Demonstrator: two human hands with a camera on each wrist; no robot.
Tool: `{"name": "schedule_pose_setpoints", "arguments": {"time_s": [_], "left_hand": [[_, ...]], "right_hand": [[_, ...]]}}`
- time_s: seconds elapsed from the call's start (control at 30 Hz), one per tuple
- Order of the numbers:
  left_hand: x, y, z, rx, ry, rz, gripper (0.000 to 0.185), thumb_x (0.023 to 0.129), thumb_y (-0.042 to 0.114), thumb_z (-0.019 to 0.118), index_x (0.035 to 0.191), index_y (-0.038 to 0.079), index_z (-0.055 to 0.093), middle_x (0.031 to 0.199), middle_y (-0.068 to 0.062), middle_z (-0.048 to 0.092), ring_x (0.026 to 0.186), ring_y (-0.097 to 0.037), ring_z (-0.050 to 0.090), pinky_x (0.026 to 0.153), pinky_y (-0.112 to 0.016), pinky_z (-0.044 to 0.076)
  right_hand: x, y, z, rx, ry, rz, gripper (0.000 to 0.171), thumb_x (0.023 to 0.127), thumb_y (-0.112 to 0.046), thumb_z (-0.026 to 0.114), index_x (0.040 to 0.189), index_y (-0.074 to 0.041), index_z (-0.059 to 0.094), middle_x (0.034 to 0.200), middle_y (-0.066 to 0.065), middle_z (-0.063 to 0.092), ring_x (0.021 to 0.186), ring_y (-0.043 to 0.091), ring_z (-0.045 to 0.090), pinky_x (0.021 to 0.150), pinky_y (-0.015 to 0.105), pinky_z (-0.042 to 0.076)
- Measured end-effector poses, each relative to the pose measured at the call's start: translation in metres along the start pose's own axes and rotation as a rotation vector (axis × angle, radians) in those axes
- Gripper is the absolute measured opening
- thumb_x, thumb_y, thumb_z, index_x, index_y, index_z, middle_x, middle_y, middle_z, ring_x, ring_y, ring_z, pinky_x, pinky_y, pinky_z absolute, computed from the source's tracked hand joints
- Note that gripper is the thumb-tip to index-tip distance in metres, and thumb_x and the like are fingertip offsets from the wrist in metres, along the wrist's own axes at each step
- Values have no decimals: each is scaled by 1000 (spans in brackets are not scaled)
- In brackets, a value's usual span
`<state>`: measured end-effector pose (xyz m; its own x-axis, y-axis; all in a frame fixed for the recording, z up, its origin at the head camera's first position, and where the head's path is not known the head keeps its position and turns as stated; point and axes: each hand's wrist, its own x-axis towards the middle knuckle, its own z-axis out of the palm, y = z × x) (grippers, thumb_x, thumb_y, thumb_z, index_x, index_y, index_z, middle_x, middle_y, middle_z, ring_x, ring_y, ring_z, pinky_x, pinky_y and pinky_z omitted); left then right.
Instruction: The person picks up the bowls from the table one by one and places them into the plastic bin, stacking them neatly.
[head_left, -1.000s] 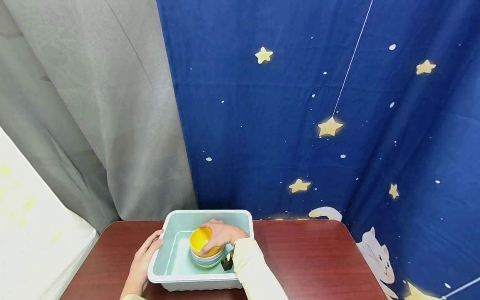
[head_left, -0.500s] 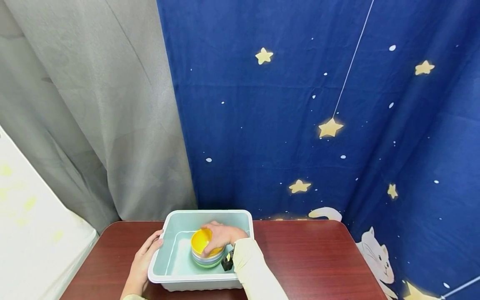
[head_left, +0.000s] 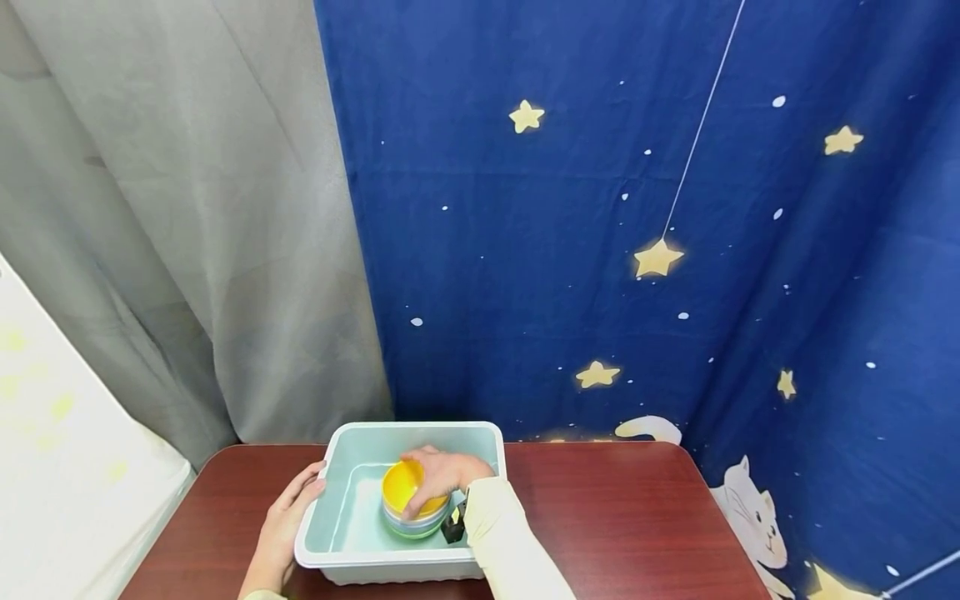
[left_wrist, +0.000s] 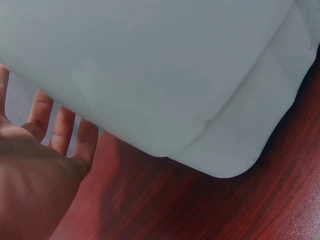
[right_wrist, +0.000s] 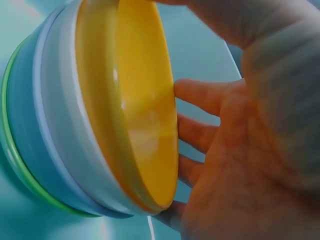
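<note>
A pale green plastic tub (head_left: 420,427) stands on a dark red table (head_left: 615,517). Inside it is a stack of nested bowls (head_left: 414,525), with a yellow bowl (head_left: 401,486) on top, then white, blue and green ones (right_wrist: 30,140). My right hand (head_left: 444,473) reaches into the tub and grips the yellow bowl (right_wrist: 135,105), with the thumb over its far rim and the fingers (right_wrist: 200,97) at its near rim. My left hand (head_left: 288,518) lies flat with straight fingers (left_wrist: 62,130) against the tub's outer left wall (left_wrist: 175,75).
A grey curtain (head_left: 187,233) hangs at the back left and a blue star-patterned cloth (head_left: 637,208) at the back and right. A white surface (head_left: 60,492) lies beyond the table's left edge. Bare tabletop stretches to the right of the tub.
Almost nothing has changed. My right hand stays on the yellow bowl and has shifted only slightly, and the left hand has kept its place at the tub's side.
</note>
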<state>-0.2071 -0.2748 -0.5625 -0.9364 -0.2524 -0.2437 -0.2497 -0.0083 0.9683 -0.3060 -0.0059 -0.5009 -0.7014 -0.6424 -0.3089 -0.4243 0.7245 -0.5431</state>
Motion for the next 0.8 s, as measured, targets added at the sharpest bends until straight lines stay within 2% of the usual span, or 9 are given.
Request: {"name": "schedule_pose_setpoints", "arguments": {"time_s": [0.17,0.3,0.37,0.53,0.6,0.67,0.8], "left_hand": [[-2,3,-3,27,-4,4,64,96,52,66,150,23,50,107,36,58,100,6,62,84,-20,53],[-1,9,-7,106,-6,23,62,96,53,66,149,23,52,108,34,59,100,8,60,84,-19,52],[-1,13,-7,155,-6,32,62,95,54,66,148,23,52,113,29,61,100,6,60,85,-20,51],[-6,20,-7,388,6,75,63,95,63,60,146,27,53,133,1,62,104,-2,60,82,-24,51],[-10,23,-8,487,13,103,62,96,64,57,146,28,53,136,-8,62,104,-5,60,80,-25,51],[-14,26,-9,556,22,144,59,98,62,56,144,27,55,132,-10,65,104,-8,60,79,-24,50],[-16,33,-12,633,27,243,50,101,52,59,141,22,59,120,-10,68,110,-19,56,82,-28,48]], "right_hand": [[1,0,0,10,-4,3,100,66,-48,90,153,-28,44,147,-4,49,122,7,49,107,31,45],[1,0,-2,30,13,11,95,71,-50,86,153,-28,45,151,-3,49,127,10,48,109,35,45],[-1,0,-5,51,31,13,92,74,-52,84,154,-28,44,153,-2,48,130,12,48,111,38,45],[-11,0,-13,155,70,-18,84,83,-49,78,154,-21,44,155,3,49,137,18,50,115,39,42],[-16,0,-17,204,78,-45,81,86,-46,76,155,-18,43,154,6,51,139,21,50,116,39,42],[-21,-1,-22,240,86,-69,79,88,-44,74,155,-16,43,153,9,52,140,26,50,116,41,43],[-30,-1,-33,242,113,-81,75,90,-45,71,154,-16,43,152,9,54,138,28,52,114,44,44]]}}
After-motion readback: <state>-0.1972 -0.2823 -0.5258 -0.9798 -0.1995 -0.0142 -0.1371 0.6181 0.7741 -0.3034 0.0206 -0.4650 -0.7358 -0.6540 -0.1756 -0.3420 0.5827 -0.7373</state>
